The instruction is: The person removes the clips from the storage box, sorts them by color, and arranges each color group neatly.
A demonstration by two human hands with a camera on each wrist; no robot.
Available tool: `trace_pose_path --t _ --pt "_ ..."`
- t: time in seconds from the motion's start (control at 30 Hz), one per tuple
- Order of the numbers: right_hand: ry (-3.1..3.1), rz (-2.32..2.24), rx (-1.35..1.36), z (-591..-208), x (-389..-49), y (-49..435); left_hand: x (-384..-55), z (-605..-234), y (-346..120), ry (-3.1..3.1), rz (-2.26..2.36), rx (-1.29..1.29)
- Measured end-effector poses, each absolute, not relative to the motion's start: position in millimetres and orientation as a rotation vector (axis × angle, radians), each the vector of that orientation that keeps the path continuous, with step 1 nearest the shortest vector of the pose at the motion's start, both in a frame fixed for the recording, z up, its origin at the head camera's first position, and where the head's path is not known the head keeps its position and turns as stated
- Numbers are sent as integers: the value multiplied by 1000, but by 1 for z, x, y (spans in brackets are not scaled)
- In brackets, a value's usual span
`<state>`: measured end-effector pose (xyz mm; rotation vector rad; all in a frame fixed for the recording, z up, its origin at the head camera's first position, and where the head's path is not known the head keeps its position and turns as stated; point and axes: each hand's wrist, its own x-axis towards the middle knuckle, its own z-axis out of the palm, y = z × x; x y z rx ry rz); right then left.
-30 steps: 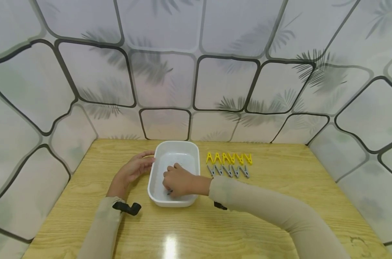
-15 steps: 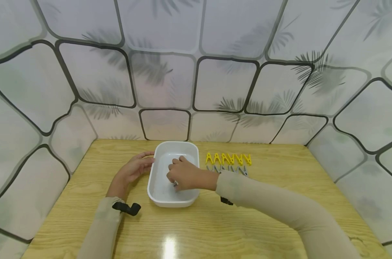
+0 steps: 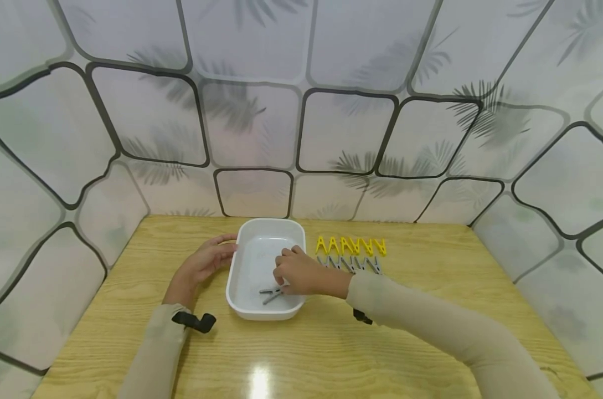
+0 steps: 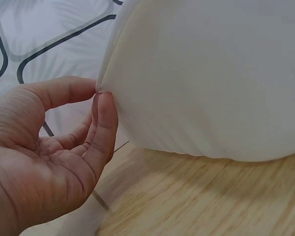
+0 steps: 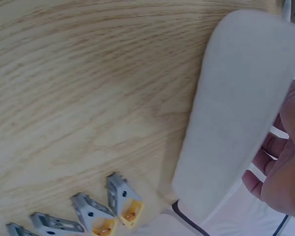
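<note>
A white plastic tub (image 3: 265,315) stands on the table. My left hand (image 3: 207,260) holds its left rim; in the left wrist view, thumb and finger pinch the wall's edge. Inside the tub, low over the floor, my right hand (image 3: 301,272) is at the right side. A grey clothespin (image 3: 276,291) sticks out leftward from its thumb and fingertips, its two legs spread. The hand partly covers the pin's other end. In the right wrist view the tub's outer wall (image 5: 236,113) hides the clothespin, and only curled fingers (image 5: 271,145) show.
Right of the tub lie a row of several yellow clothespins (image 3: 333,244) and, nearer me, a row of several grey ones (image 3: 362,262). The right forearm passes just in front of them. A patterned cloth wall (image 3: 256,191) rises at the table's back edge.
My right hand has shifted rightward inside the tub. The grey clothespin, mostly covered by the fingers before, now shows at their left. The left hand has stayed on the rim.
</note>
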<state>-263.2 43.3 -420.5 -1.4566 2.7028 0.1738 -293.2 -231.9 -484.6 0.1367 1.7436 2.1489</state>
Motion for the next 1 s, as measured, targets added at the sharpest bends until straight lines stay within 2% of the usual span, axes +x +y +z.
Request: trace_pose_path --t 0.57,1.0 --pt "2635 165 -1355 -429 -269 39 -295 -482 -232 1733 2164 159" --pt "2753 -106 -1462 -436 -263 50 -293 -486 -232 1770 2135 160"
